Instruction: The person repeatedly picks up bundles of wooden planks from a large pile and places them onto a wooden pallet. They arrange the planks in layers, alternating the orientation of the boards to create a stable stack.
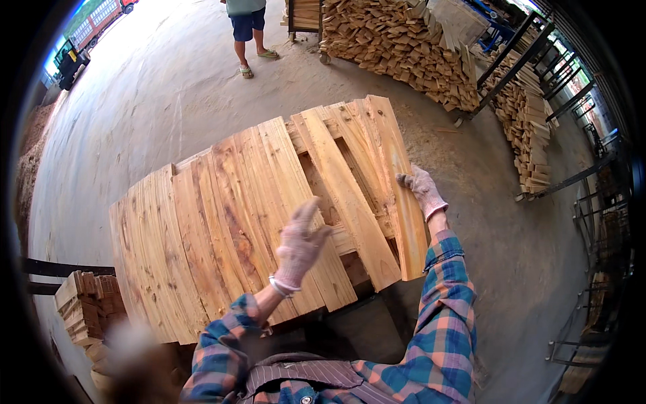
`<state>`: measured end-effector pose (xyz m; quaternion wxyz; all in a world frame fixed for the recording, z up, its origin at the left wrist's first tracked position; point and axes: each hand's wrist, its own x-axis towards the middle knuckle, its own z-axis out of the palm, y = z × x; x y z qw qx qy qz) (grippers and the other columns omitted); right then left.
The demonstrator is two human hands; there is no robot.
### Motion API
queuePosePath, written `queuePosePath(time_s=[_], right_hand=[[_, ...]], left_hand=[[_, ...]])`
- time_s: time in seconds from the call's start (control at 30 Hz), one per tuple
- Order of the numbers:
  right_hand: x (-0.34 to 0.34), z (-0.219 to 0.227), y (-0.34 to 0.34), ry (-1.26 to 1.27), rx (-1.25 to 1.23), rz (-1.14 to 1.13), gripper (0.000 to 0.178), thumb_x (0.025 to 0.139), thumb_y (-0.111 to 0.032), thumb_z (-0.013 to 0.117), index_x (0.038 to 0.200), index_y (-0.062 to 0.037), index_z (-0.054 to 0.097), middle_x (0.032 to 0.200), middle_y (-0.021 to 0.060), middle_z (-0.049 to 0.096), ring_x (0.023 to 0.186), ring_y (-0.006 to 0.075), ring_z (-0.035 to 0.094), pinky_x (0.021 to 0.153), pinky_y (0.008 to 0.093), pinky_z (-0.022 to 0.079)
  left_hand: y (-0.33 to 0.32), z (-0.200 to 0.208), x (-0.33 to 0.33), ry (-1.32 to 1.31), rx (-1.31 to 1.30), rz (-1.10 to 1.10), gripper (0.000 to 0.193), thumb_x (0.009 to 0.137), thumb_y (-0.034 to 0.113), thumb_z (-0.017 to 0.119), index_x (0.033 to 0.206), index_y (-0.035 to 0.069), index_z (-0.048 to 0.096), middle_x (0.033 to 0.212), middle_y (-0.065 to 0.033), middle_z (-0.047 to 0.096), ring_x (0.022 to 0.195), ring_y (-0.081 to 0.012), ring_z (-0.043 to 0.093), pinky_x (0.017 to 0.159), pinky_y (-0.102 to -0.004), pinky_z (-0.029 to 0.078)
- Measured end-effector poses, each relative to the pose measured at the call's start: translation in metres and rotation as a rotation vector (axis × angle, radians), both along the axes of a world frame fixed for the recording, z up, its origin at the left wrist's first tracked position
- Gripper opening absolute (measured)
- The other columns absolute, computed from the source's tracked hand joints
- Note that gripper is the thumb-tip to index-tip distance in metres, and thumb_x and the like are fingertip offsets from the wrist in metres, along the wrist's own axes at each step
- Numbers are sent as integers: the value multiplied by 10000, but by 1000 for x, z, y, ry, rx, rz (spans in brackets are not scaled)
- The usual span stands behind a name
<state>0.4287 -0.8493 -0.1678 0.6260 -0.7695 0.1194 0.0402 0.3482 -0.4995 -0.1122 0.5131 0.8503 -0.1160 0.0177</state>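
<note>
Wooden boards [222, 229] lie side by side in a wide layer in front of me, on top of a stack. Toward the right, one board [351, 202] lies with gaps on both sides, and crosswise wood shows below. My right hand [424, 191], in a pale knit glove, grips the outer edge of the rightmost wooden board [398, 195], its thumb on top. That board looks slightly tilted. My left hand [301, 248], gloved too, is over the boards left of the gap, fingers stretched and thumb apart, holding nothing. Whether it touches the wood I cannot tell.
A large heap of short wood pieces [410, 50] is at the back right, with more piled [528, 135] beside dark metal racks [518, 60]. A person [247, 30] stands at the far side. Stacked wood blocks [86, 306] sit at the near left. A forklift [68, 64] is far left.
</note>
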Motion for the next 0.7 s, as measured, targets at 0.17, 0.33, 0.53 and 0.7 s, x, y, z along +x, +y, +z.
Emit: queuePosePath(time_s=[0.17,0.33,0.53,0.7], right_hand=[[-2,21,36,-63,129,16,444,854,-270,712,1186,-3,587,919,99,675,794,157,620,725,327,528],[7,-30,57,-85,-277,-64,639,796,-294,777,1253,67,515,989,174,683,837,230,655,761,334,536],[8,24,57,43,212,-33,494,808,-183,758,1204,51,579,962,103,691,816,162,645,729,297,534],[16,39,-1,115,123,-24,352,831,-153,720,1119,33,636,901,60,685,768,131,625,689,276,514]], left_hand=[[107,-59,23,-235,1007,341,658,900,520,518,1377,70,463,1434,-206,402,1388,-389,279,1164,-501,144],[86,-48,32,-227,913,168,657,894,491,527,1386,64,443,1456,-208,368,1392,-398,258,1163,-507,144],[98,-47,31,-248,836,185,648,877,502,542,1358,72,474,1447,-201,385,1378,-395,286,1160,-510,153],[91,-42,30,-215,895,175,657,867,487,559,1352,53,473,1443,-205,391,1375,-397,289,1159,-512,161]])
